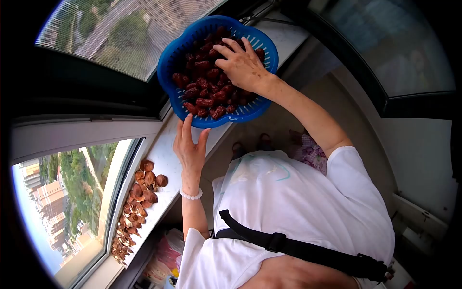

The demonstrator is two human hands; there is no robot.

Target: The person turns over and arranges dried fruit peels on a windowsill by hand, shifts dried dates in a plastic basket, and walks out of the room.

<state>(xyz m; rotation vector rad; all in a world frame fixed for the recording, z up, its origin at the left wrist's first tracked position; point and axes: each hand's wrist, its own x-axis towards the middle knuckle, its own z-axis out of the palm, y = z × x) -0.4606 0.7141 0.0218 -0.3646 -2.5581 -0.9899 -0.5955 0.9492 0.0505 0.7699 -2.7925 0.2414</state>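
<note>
A blue plastic basket with a scalloped rim and slotted sides sits at the window. Many dark red, wrinkled dried dates lie in it. My right hand reaches over the far right side of the basket, its fingers spread and slightly bent on the dates. Nothing is visibly gripped in it. Against the near left rim rests my left hand, fingers stretched up and the thumb apart. A white bead bracelet circles the left wrist.
The white stone sill runs along the window. Brown, dried, cap-like pieces are laid along it beside the glass. An open window frame stands at right. Plastic bags are below the sill.
</note>
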